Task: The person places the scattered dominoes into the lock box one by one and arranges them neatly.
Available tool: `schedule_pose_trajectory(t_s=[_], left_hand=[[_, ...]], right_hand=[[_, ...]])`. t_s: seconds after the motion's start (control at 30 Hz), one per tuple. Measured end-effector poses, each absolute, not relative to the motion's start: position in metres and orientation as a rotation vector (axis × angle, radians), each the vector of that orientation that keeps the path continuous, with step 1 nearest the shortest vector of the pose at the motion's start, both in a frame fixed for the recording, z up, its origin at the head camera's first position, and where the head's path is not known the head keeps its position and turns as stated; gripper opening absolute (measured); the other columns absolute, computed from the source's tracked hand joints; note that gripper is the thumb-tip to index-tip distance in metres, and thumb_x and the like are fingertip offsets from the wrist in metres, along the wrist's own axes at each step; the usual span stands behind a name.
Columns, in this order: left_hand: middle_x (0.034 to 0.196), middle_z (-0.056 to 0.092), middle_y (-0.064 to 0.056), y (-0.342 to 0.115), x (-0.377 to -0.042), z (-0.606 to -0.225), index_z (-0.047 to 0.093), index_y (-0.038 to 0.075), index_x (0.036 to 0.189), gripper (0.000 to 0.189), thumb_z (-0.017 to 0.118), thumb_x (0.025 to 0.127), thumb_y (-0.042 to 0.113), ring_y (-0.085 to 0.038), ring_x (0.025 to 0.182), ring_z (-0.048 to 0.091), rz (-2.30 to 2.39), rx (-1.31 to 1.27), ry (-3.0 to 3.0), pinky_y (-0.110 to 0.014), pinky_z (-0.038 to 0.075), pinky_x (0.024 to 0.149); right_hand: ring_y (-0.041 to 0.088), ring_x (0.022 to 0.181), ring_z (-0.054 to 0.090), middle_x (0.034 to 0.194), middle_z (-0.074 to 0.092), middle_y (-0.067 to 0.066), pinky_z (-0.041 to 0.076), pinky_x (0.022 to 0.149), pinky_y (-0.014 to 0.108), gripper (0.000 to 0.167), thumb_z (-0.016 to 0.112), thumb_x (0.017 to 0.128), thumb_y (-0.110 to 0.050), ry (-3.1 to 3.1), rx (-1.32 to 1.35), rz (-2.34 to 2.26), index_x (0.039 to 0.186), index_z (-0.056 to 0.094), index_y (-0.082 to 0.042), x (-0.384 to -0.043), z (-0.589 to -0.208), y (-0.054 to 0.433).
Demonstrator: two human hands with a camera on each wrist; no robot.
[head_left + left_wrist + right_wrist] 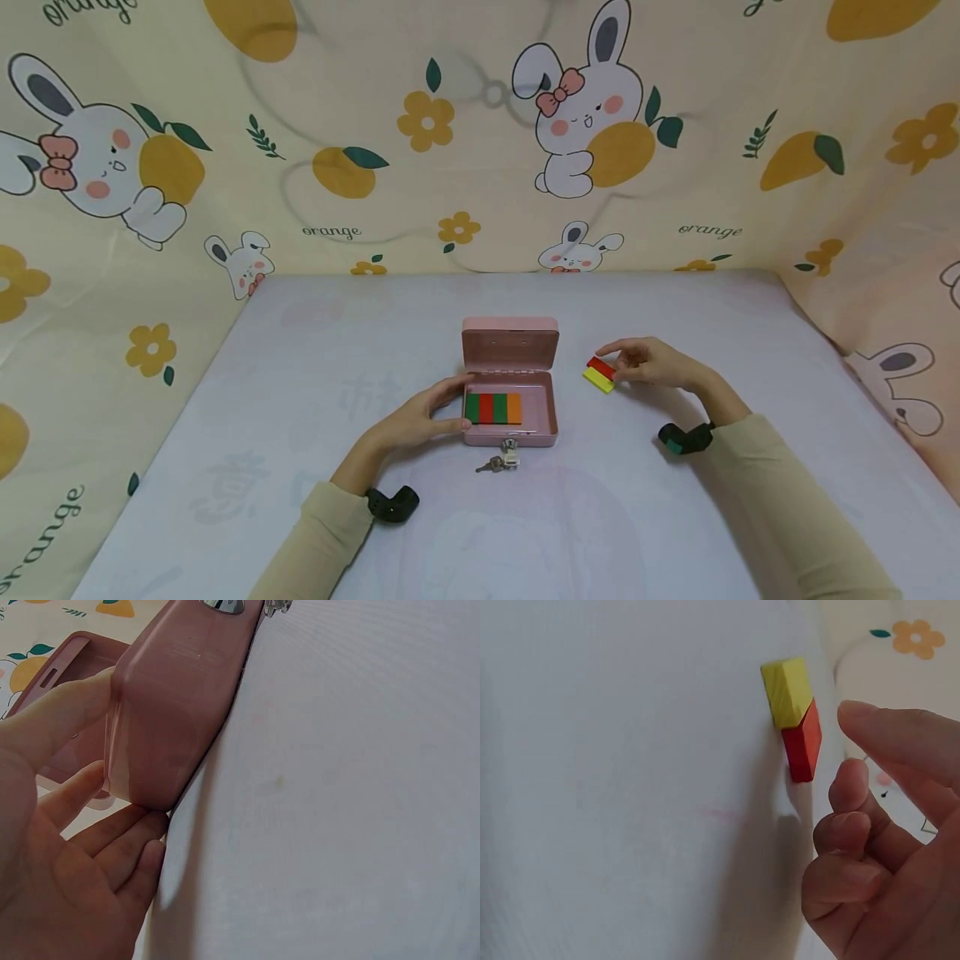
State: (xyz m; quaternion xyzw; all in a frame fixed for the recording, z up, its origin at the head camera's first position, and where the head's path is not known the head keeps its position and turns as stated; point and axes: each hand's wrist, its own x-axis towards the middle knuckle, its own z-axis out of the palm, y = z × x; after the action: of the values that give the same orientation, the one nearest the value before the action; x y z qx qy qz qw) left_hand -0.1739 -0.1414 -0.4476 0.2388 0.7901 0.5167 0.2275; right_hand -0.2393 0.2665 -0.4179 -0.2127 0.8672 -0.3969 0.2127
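A pink metal cash box (538, 412) stands on the table with its lid (510, 348) raised at the back. Inside, towards its left, lies a row of several coloured blocks (487, 409) in green, red and orange. My left hand (417, 419) grips the box's left end, thumb by the front corner and index finger towards the back. To the right of the box, a red block (803, 746) and a yellow block (787, 694) lie side by side. Just beside the red one, my right hand (655, 363) reaches over with thumb and index finger apart, holding nothing.
From the lock at the box's front hangs a small bunch of keys (492, 464). Each wrist wears a black camera band. A white cloth (337, 350) covers the table, and a curtain (480, 183) printed with rabbits and oranges closes off the back and sides.
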Motion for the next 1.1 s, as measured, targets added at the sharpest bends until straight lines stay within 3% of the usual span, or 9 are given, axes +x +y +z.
schedule_pose_trajectory(t_s=[1.1], left_hand=[[0.162,0.025,-0.005,-0.140,-0.173,-0.446,0.029,0.021,0.151,0.070,0.066,0.091,0.022,-0.031,0.151,0.024,1.388,0.607,2.196,-0.052,0.020,0.124]], right_hand=[[0.011,0.073,0.044,0.077,0.045,0.003,0.037,0.066,0.023,0.056,0.067,0.085,-0.008,2.367,-0.581,-0.880,0.138,0.049,-0.006,-0.252,-0.418,0.263]])
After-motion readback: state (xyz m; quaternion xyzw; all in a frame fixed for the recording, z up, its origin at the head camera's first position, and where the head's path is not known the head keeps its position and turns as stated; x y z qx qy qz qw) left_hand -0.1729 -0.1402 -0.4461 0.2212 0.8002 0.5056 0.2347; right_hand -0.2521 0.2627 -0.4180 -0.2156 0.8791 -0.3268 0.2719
